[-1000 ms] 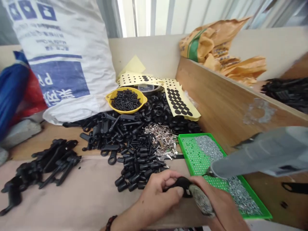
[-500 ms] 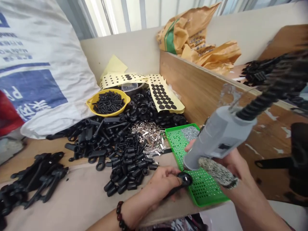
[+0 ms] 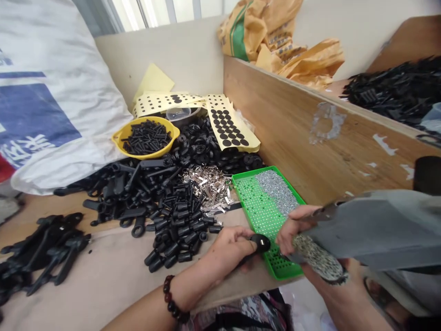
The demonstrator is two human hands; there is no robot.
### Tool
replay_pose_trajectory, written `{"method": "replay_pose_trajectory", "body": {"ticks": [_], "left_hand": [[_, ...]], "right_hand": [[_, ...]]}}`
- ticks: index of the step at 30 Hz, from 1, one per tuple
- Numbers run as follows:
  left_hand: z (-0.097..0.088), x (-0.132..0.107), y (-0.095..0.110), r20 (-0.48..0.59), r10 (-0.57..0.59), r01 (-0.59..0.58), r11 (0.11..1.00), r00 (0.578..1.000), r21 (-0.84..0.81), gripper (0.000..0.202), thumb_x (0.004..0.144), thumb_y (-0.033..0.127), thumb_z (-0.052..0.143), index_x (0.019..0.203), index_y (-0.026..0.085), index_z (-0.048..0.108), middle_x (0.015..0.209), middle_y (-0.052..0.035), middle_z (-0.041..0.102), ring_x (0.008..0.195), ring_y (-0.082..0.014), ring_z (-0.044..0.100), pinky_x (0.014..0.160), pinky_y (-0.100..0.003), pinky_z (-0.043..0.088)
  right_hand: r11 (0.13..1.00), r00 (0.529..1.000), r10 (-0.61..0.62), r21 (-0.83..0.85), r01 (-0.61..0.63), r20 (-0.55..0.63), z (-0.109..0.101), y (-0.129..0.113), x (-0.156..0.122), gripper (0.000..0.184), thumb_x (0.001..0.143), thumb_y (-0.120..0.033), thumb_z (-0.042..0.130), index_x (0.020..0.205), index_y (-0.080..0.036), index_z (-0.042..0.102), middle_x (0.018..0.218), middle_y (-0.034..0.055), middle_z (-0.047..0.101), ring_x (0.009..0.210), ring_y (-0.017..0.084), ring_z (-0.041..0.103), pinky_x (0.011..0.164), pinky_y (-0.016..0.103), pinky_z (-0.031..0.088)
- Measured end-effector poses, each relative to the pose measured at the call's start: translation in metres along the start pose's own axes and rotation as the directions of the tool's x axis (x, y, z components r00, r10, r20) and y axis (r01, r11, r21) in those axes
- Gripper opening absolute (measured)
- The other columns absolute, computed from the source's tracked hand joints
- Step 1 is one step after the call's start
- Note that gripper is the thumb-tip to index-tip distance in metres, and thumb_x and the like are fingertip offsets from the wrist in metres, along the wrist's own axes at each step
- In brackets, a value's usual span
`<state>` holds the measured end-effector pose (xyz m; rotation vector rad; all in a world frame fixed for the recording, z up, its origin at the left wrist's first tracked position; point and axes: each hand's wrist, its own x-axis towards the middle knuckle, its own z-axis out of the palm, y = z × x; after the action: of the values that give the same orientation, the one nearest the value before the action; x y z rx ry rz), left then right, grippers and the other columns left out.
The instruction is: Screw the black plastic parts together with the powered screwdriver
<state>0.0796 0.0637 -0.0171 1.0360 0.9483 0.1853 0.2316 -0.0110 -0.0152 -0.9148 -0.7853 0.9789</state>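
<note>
My left hand [image 3: 230, 250] is closed around a black plastic part [image 3: 261, 243] at the front edge of the table. The part's rounded end sticks out past the thumb, with a small shiny spot on it. In my right hand [image 3: 292, 230] is a grey electric screwdriver [image 3: 372, 230], tilted over sideways and blurred. A speckled grey cover [image 3: 320, 259] wraps one finger of that hand. My right fingertips are above the near half of a green perforated tray [image 3: 248, 202], which holds small silvery screws [image 3: 277, 188] at its far side.
Black cylindrical caps [image 3: 179, 239], metal clips [image 3: 210, 181] and black arms [image 3: 127, 193] lie piled ahead. Behind them are a yellow basket [image 3: 175, 133] and sticker sheets [image 3: 227, 128]. A wooden divider [image 3: 275, 101] bounds the right; a white sack [image 3: 69, 92] stands left.
The screwdriver has swung from nearly upright over the tray to lying sideways at the right. My right fingers have come down near the tray. My left hand keeps the black part.
</note>
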Motion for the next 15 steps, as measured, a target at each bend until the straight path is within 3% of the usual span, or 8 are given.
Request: {"method": "replay_pose_trajectory", "body": {"ticks": [15], "left_hand": [[-0.0003, -0.0005, 0.0016, 0.011, 0.020, -0.020, 1.000, 1.000, 0.000, 0.012, 0.069, 0.023, 0.058, 0.076, 0.014, 0.059, 0.057, 0.0050, 0.050, 0.042, -0.0052, 0.038, 0.038, -0.017, 0.029]], "right_hand": [[0.999, 0.997, -0.029, -0.022, 0.028, -0.070, -0.0031, 0.0108, -0.0106, 0.025, 0.083, -0.046, 0.057, 0.094, -0.026, 0.066, 0.057, 0.0001, 0.059, 0.051, 0.019, 0.054, 0.053, 0.033, 0.045]]}}
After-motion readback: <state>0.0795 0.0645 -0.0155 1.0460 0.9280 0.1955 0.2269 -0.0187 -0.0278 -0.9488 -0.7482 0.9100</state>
